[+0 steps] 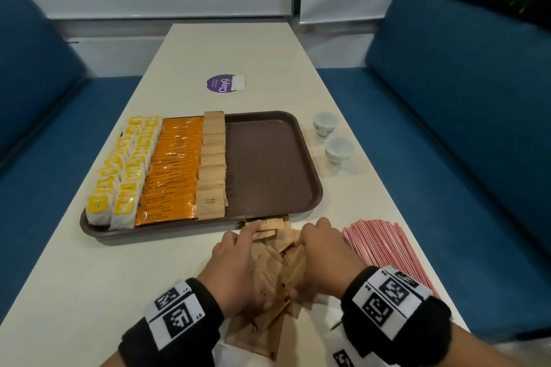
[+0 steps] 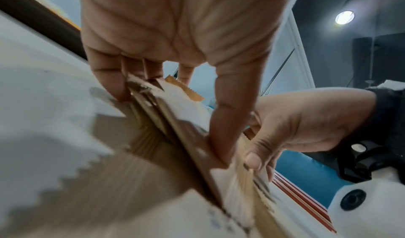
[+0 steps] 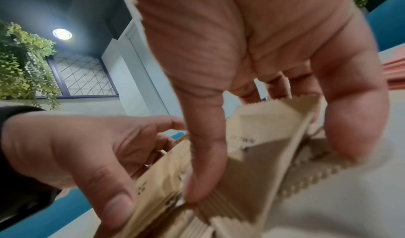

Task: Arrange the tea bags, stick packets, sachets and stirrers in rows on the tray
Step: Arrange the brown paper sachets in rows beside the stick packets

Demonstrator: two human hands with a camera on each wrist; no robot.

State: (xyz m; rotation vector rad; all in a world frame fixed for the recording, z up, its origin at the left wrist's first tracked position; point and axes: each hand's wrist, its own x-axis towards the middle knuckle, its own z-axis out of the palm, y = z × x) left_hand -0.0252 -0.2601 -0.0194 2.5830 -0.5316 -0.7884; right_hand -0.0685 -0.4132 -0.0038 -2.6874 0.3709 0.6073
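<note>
Blue benches flank a long white table (image 1: 89, 262), and on it sits the brown tray (image 1: 268, 164), my landmark. From the head view, rows fill its left part: yellow tea bags (image 1: 119, 176) at the left edge, orange stick packets (image 1: 173, 170) next, then a row of brown sachets (image 1: 212, 167); its right part is bare. Just in front of the tray, the left hand (image 1: 235, 265) and right hand (image 1: 322, 256) close round a loose sachet pile (image 1: 277, 259) from both sides. Pink stirrers (image 1: 384, 250) lie to the tray's front right — still off it.

From the left wrist, curled fingers (image 2: 109, 78) and thumb clamp stacked sachet edges.

From the right wrist, thumb and fingers (image 3: 355, 120) pinch the same bundle.

Sachet gathering looks to be the step in hand. Next, squaring the bundle and carrying it to the bare area beside the sachet row — a firm, even squeeze, lest slippery paper fan out.
</note>
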